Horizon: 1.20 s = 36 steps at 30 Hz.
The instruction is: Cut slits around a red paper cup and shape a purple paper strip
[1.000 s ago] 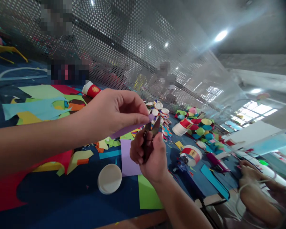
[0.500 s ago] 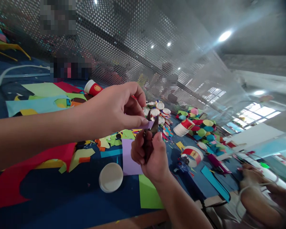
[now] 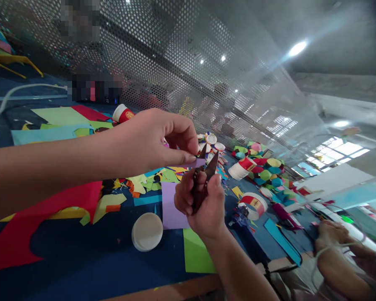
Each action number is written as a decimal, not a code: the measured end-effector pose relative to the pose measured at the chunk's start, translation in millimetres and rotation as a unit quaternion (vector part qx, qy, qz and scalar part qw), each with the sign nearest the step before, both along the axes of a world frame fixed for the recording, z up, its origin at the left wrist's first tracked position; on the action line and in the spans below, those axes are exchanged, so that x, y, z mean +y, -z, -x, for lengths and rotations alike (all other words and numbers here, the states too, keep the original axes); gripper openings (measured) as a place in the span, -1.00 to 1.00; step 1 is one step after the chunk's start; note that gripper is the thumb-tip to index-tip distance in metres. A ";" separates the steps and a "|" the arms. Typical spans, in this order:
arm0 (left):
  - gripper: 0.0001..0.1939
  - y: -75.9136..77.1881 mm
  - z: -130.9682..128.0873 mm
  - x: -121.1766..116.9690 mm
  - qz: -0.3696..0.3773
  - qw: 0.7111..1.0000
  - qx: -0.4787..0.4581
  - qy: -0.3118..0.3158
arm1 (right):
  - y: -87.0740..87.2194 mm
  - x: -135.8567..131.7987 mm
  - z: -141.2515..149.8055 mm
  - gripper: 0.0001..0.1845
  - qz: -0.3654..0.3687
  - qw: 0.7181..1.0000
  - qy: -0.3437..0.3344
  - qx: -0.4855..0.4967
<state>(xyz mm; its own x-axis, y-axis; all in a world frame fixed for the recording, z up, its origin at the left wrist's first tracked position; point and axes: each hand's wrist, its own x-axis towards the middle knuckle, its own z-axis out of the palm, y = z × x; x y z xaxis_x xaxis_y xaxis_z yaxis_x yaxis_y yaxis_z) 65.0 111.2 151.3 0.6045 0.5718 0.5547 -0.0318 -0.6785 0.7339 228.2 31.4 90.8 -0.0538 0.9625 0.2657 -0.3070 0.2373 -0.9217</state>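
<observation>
My left hand (image 3: 163, 140) pinches a small strip of purple paper (image 3: 200, 163) between thumb and fingers. Wrapped round the handles of dark scissors (image 3: 212, 164), my right hand (image 3: 203, 205) holds them points up, with the blades spread. The paper strip lies at the blades, close to my left thumb. Below the hands a larger purple sheet (image 3: 171, 205) rests on the blue table, beside a green sheet (image 3: 198, 250). A round white paper cup or lid (image 3: 147, 232) stands to the left of these.
Paper scraps (image 3: 152, 180) cover the table behind my hands. Red and white paper cups (image 3: 242, 168) and a blue glue gun (image 3: 242, 223) are on the right. Red paper (image 3: 19, 240) lies at left. A co-worker's arm (image 3: 341, 259) is at far right, a perforated screen (image 3: 181, 54) behind.
The scissor blades have spread wider. Both hands have shifted slightly to the right, the purple strip still in my left fingers.
</observation>
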 end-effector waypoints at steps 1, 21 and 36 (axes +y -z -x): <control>-0.89 0.7 -0.7 -0.3 0.017 1.000 -0.005 -0.003 | -0.2 0.1 0.5 -0.39 0.000 1.000 0.006 -0.003; -0.80 8.3 -16.3 -16.8 0.200 0.979 -0.031 0.025 | 3.7 0.0 5.0 -0.30 0.015 0.996 0.083 -0.010; -0.83 11.6 -18.1 -22.3 0.218 0.972 -0.067 0.063 | 3.4 -1.2 5.6 -0.35 -0.003 0.994 0.112 0.006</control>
